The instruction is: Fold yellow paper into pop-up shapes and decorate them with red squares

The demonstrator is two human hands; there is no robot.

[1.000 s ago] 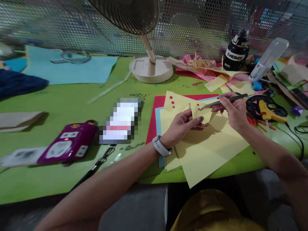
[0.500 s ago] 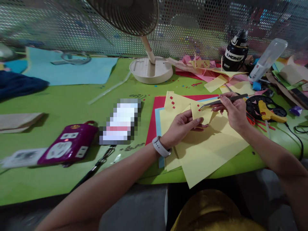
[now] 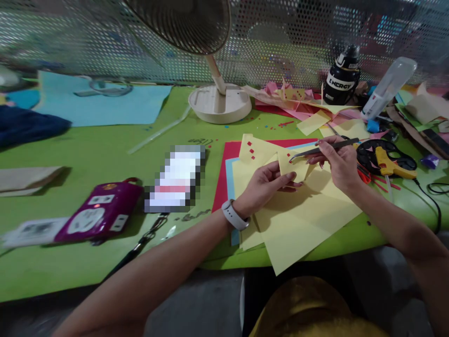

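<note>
My left hand (image 3: 264,184), with a white watch on the wrist, pinches a small folded piece of yellow paper (image 3: 293,165) dotted with tiny red squares. My right hand (image 3: 338,160) grips metal tweezers (image 3: 321,150), their tips resting on the upper edge of that paper. Under both hands lie large yellow sheets (image 3: 301,220) on top of red and blue sheets (image 3: 226,175), spread over the green table (image 3: 105,145).
A fan base (image 3: 220,102) stands behind the sheets. At right are a yellow glue gun (image 3: 394,164) on a black tray, a black bottle (image 3: 342,77), a clear bottle (image 3: 389,86) and paper scraps. A purple pouch (image 3: 100,213) and a blurred object lie left.
The tweezers' tips have shifted slightly on the small yellow paper; both hands stay in nearly the same place.
</note>
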